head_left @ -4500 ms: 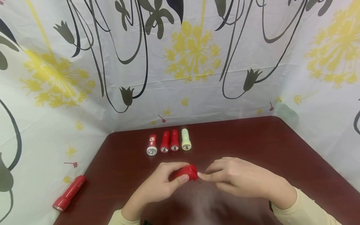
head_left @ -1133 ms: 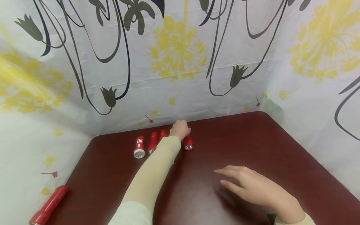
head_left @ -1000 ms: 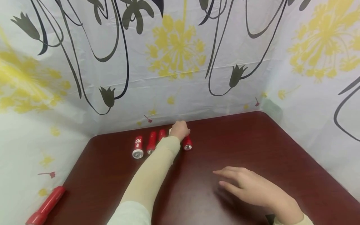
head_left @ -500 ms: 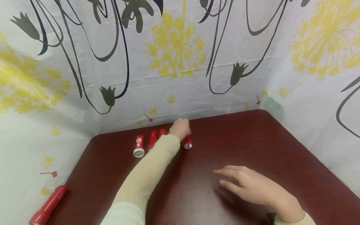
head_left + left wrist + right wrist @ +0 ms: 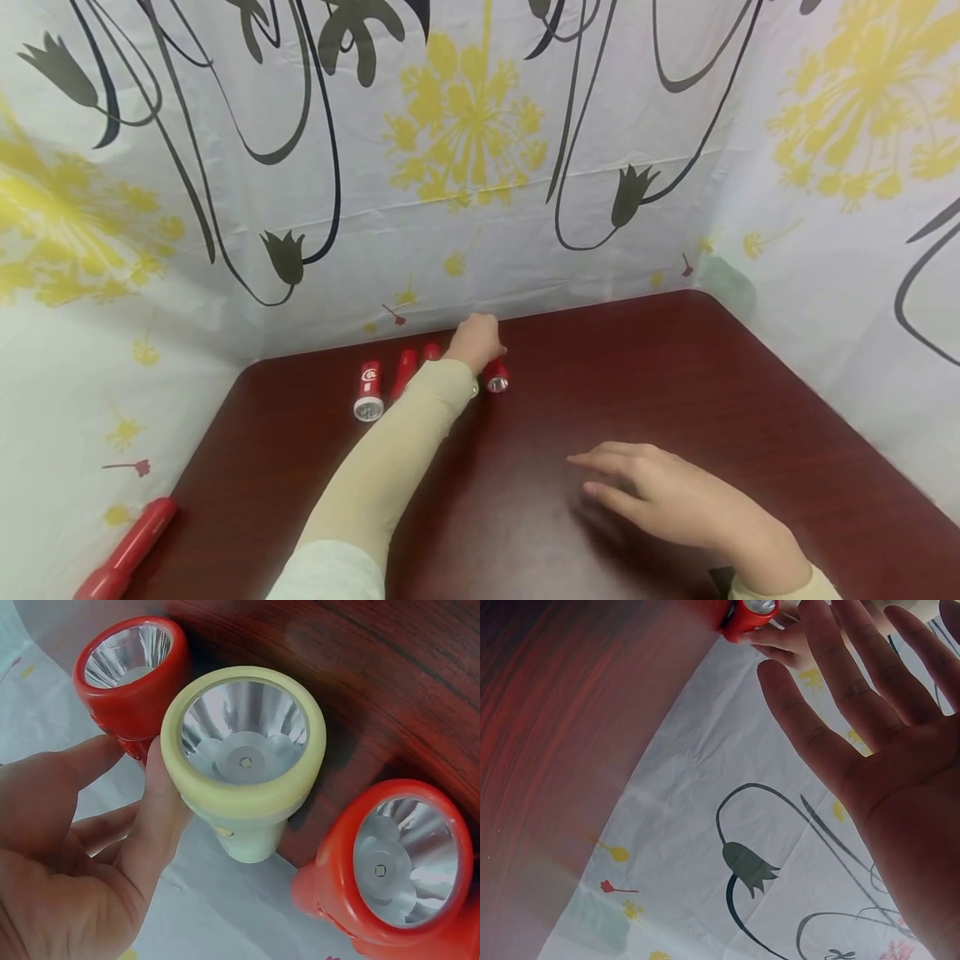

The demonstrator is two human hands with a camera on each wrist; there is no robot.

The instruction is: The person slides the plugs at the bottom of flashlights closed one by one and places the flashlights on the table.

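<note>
My left hand [image 5: 477, 342] reaches to the far side of the table and grips a small red flashlight [image 5: 497, 377] at the right end of a row. In the left wrist view, my fingers hold this red flashlight [image 5: 135, 682] below its head, beside a pale yellow-green flashlight [image 5: 251, 832]. That pale one is mostly hidden by my hand in the head view. Further left lie two red flashlights [image 5: 406, 367] and a red one with a white rim [image 5: 369, 390]. My right hand [image 5: 660, 496] hovers over the near right of the table, fingers loosely extended, holding nothing.
A longer red flashlight [image 5: 131, 546] lies at the table's left edge. The dark red-brown table [image 5: 675, 375] ends at a flower-patterned white sheet [image 5: 450, 292], which hangs behind it and on both sides. My left sleeve crosses over the table's middle.
Several seconds ago both hands were at a red flashlight near the middle; now my left hand has one at the row's right end. Lately it shifted slightly backward, uncovering the pale flashlight's rim.
</note>
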